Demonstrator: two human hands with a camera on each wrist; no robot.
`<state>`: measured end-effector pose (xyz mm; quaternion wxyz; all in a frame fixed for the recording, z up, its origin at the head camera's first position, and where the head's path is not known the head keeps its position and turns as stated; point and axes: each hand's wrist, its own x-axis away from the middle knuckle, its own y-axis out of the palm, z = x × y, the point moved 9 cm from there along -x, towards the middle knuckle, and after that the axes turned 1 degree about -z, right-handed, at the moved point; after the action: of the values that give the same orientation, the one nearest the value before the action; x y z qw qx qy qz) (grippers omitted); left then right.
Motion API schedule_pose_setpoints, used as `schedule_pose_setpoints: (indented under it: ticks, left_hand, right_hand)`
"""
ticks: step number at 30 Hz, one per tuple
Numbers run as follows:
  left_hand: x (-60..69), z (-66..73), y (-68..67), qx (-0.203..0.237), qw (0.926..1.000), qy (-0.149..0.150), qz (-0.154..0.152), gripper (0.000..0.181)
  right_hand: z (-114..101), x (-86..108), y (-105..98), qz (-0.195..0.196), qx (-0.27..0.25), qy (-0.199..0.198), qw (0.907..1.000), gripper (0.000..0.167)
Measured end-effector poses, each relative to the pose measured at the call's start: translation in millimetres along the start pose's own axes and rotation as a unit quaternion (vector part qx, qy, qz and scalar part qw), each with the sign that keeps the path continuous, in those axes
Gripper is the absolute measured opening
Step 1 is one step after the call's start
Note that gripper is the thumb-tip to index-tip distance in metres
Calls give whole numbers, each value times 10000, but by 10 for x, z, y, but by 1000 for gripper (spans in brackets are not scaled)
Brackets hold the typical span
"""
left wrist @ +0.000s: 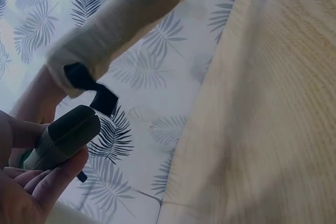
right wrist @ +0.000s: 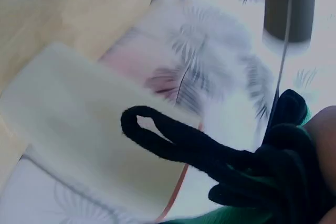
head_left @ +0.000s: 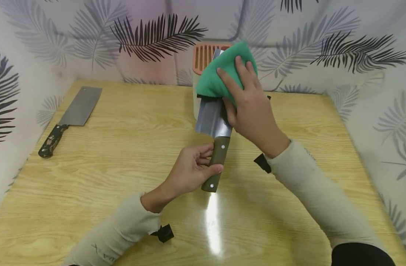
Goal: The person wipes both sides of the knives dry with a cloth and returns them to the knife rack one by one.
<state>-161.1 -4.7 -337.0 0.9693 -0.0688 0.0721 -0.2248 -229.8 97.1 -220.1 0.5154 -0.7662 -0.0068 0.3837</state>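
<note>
A cleaver with an olive handle and a broad metal blade is held above the table, blade pointing away. Its handle is gripped by my left hand, thumb on top and fingers curled beneath, as the handle in the left wrist view also shows. My right hand holds a green cloth against the blade, fingers spread over it and thumb near the blade. The cloth hides most of the blade's far part. A black loop hangs from the cloth in the right wrist view.
Behind the cloth stands a pale knife block with an orange slatted top. A second cleaver with a dark patterned handle lies at the left of the wooden table. Leaf-patterned sheeting surrounds the back and sides.
</note>
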Motion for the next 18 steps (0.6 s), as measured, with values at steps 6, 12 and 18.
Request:
schedule_pose_setpoints:
  ticks: [6, 12, 18]
  left_hand:
    - [31, -7, 33, -16, 10000, 23, -4, 56]
    - [15, -3, -11, 57, 9998, -128, 117, 58]
    - [-67, 106, -118, 313, 9990, 223, 246, 54]
  right_hand:
    - [387, -198, -72, 592, -928, 411, 9931, 48]
    - [332, 21, -26, 1332, -1838, 213, 9737, 46]
    - [81, 275, 61, 1317, -2513, 46, 9589, 46]
